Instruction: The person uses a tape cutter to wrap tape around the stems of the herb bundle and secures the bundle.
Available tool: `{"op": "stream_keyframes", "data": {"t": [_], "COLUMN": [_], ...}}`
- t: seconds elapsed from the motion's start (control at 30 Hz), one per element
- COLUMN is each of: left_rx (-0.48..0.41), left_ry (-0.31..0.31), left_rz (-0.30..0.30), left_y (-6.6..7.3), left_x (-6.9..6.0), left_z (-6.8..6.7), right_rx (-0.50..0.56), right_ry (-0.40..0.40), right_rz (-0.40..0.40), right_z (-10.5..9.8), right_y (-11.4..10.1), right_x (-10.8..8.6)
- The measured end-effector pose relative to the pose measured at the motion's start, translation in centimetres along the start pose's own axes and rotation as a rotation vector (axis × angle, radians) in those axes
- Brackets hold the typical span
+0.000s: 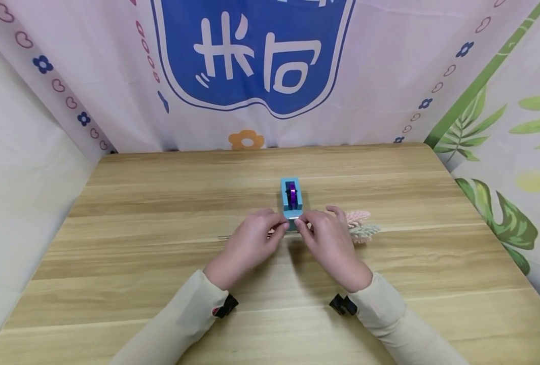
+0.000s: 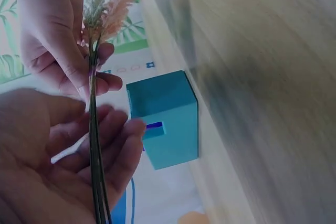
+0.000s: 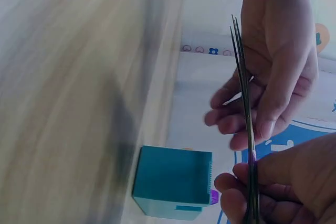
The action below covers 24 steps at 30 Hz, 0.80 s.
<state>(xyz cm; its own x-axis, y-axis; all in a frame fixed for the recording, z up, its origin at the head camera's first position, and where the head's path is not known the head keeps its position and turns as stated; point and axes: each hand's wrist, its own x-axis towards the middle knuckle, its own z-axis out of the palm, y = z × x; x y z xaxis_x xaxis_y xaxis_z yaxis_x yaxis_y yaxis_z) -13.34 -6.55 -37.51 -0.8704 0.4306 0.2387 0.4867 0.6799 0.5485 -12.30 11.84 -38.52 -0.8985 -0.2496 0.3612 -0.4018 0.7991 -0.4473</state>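
A bunch of pink and pale green flower sprigs (image 1: 361, 231) with thin dark stems (image 3: 243, 87) lies crosswise between the two hands. My right hand (image 1: 331, 241) pinches the stems between thumb and fingers, the flower heads beyond it to the right. Purple tape (image 3: 252, 156) shows around the stems by its fingertips. My left hand (image 1: 253, 237) is at the stems' lower part, its fingers loosely bent behind them and its thumb apart from them. Just beyond both hands stands a blue tape dispenser (image 2: 170, 108), with a purple tape roll (image 1: 292, 195) in it.
The wood-grain table (image 1: 160, 192) reaches back to a printed curtain (image 1: 114, 76) with a blue badge. On the right hangs a leaf-patterned cloth (image 1: 516, 152). Black wrist devices (image 1: 343, 304) sit at both cuffs.
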Motion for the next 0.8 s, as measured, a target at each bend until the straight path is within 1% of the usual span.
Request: {"op": "stream_keyframes", "data": {"t": [0.1,0.17,0.27,0.43,0.67,0.8], "left_rx": [-0.004,-0.007,-0.006,-0.009,0.007,0.014], "left_ry": [-0.067,-0.079,-0.07,-0.066,-0.052,-0.045], "left_rz": [0.042,0.065,0.081,0.086,0.122,0.129], "left_y": [0.15,0.24,0.31,0.18,-0.03,0.05], "left_x": [-0.25,-0.32,-0.34,-0.38,-0.41,-0.37], "left_z": [-0.21,-0.26,-0.29,-0.31,-0.33,-0.41], "right_rx": [0.008,0.005,-0.011,-0.043,-0.092,-0.12], "right_ry": [0.005,0.007,0.01,0.026,0.026,0.034], "right_rz": [0.008,0.01,0.006,-0.006,-0.027,-0.04], "right_z": [-0.28,-0.44,-0.66,-0.91,-1.06,-1.1], "right_y": [-0.24,-0.41,-0.68,-0.93,-0.9,-0.79], "right_x": [-0.07,-0.1,-0.17,-0.33,-0.34,-0.3]}}
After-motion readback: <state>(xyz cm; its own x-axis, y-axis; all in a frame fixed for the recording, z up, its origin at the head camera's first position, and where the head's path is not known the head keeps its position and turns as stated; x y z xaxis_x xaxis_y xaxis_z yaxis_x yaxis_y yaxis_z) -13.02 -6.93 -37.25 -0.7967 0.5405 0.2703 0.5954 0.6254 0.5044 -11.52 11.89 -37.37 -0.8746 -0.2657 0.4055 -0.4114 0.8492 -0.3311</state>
